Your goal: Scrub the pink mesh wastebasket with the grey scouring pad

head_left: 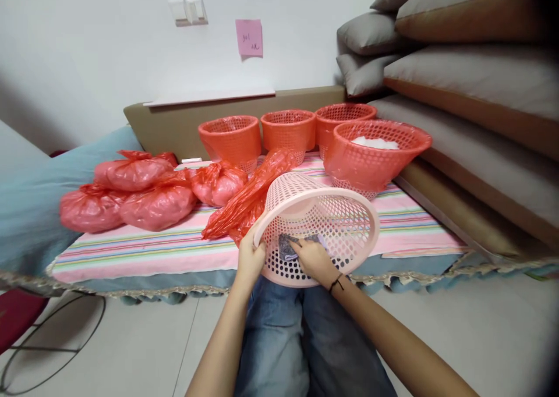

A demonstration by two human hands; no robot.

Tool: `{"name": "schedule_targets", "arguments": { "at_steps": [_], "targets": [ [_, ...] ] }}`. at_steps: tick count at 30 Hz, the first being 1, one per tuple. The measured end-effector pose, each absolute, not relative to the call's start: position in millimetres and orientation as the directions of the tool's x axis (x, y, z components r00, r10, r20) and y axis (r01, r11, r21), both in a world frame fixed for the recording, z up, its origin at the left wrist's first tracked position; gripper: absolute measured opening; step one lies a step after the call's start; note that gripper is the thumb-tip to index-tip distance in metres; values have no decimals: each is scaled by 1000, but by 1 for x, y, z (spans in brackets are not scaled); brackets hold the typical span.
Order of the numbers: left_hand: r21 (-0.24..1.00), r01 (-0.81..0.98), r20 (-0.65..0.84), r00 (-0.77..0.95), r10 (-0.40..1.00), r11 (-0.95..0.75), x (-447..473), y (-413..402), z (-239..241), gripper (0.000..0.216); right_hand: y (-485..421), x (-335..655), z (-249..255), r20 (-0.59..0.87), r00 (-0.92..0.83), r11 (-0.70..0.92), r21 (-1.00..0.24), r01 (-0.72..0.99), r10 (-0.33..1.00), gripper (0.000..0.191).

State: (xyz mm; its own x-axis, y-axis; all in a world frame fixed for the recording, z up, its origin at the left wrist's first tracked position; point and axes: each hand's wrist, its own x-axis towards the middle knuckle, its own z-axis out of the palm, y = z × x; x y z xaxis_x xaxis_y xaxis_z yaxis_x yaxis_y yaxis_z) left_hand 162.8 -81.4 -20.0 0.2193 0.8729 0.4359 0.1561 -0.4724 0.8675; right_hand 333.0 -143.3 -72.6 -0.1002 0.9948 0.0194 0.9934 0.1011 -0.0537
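Note:
A pale pink plastic waste basket (pixel 373 225) with a holed wall lies tipped toward me, its mouth facing my body. Closed round the left side of its rim is my left hand (pixel 252 256). My right hand (pixel 313 258) reaches inside the mouth and presses a dark grey cloth (pixel 288 247) with a light purple edge against the lower inner wall. Its fingers are closed on the cloth. Just left of the basket, a loose red plastic bag (pixel 248 202) lies crumpled on the striped cover.
Several red baskets (pixel 229 134) lined with red bags stand at the back; the front right one (pixel 378 158) holds white stuff. Tied red bags (pixel 159 202) lie left on the striped cover (pixel 144 251). Stacked cushions (pixel 476 82) rise at the right. A pink note (pixel 249 38) hangs on the wall.

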Motion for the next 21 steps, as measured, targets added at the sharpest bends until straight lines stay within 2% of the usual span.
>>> {"name": "schedule_targets", "arguments": {
  "at_steps": [6,11,15,21],
  "targets": [
    [858,199,429,233,873,-474,163,-84,-16,50,-198,320,-76,30,-110,113,-137,984,993,52],
    [848,199,445,233,865,-490,163,-82,-15,52,-224,323,-69,26,-200,202,-177,963,979,55],
    [842,205,453,231,861,-498,161,-79,-16,49,-235,333,-70,93,-300,309,-111,944,949,50],
    [825,236,443,293,847,-514,158,-73,-6,50,-244,367,-69,177,-365,350,112,930,914,33]
  ]
}}
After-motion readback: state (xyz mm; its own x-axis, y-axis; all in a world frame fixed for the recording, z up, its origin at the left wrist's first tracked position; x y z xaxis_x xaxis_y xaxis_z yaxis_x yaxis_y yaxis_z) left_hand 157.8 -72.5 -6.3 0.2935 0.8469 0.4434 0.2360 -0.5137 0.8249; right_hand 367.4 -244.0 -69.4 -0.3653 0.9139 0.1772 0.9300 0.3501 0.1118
